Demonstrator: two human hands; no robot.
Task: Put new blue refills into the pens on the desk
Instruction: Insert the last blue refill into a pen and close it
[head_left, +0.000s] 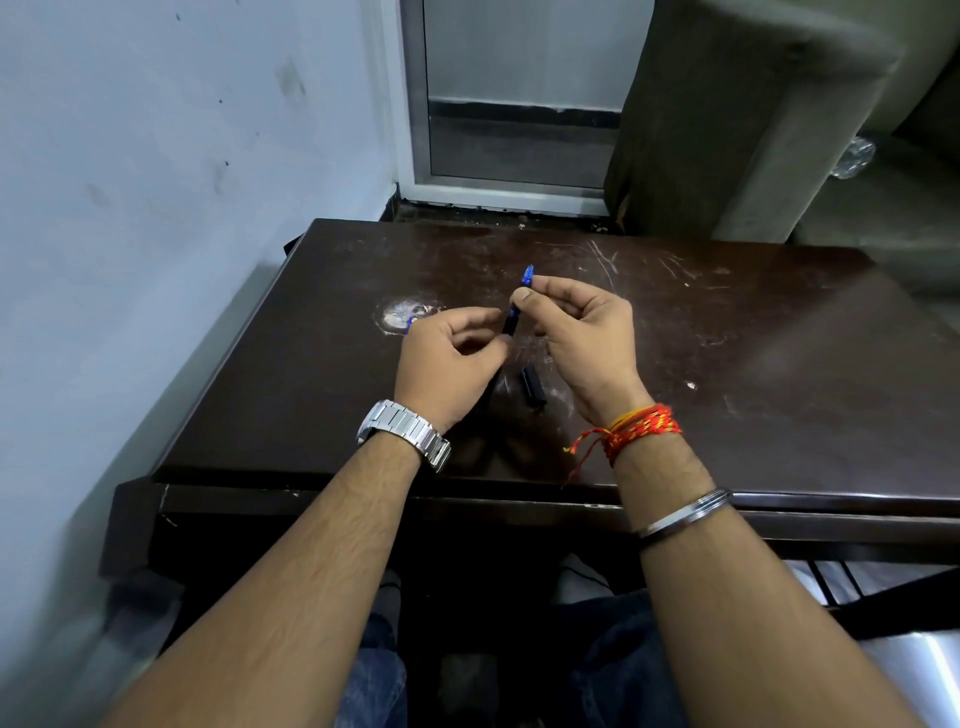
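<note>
Blue pen (514, 312) held above the middle of the dark wooden desk (753, 364), tilted, blue tip end pointing up and away, dark barrel running down toward the near left. Pinched near the upper part between thumb and forefinger of the right hand (582, 338), remaining fingers curled loosely, palm turned inward. Lower barrel gripped by the fingertips of the left hand (447, 358), fingers bent round it, back of the hand facing the camera. Both hands closed on the same pen, nearly touching one another. Whether a refill sits inside: cannot tell.

On the desk just beneath and between the wrists, a short black pen part (534, 387), perhaps a cap, lying flat. Beyond the left hand's knuckles, a small blue object (412, 322) peeking out, mostly hidden, resting at a pale worn patch (402, 314) on the desktop. Scratches (605, 262) across the far side of the surface.

Silver metal watch (405, 431) on the left wrist. Red and orange thread band (639, 428) on the right wrist, with a thin metal bangle (685, 517) farther down the forearm.

Pale wall (156, 182) to the left, metal-framed door (514, 104) behind the desk.
</note>
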